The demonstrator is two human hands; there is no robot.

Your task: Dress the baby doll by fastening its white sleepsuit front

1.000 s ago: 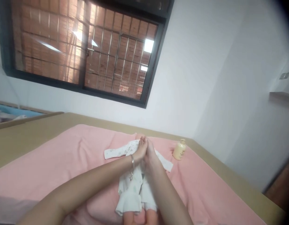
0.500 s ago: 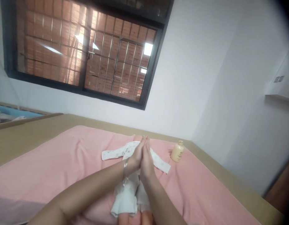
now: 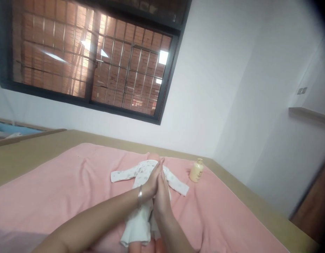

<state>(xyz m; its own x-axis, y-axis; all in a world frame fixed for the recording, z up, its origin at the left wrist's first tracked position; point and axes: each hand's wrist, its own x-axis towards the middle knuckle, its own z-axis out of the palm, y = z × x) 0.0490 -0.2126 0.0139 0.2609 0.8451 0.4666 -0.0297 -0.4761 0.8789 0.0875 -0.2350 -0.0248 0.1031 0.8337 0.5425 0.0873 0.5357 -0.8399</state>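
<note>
My left hand [image 3: 151,178] and my right hand [image 3: 161,195] are pressed flat together, palm against palm, fingers stretched out and pointing away from me. Nothing shows between them. A metal bangle [image 3: 139,196] sits on my left wrist. Right under the hands lies a baby doll in a white printed garment [image 3: 137,173], its sleeves spread to both sides. The doll's bare legs [image 3: 134,248] show at the bottom edge; its head is mostly hidden behind my fingers.
The doll lies on a pink towel [image 3: 73,182] spread over a tan bed surface [image 3: 28,151]. A pale yellow bottle [image 3: 196,171] stands on the towel to the right of the doll. A barred window [image 3: 94,59] and white walls lie behind.
My hands have slid against each other, from loosely clasped to flat palm on palm. The view has drifted a little, so the doll and bottle sit further left.
</note>
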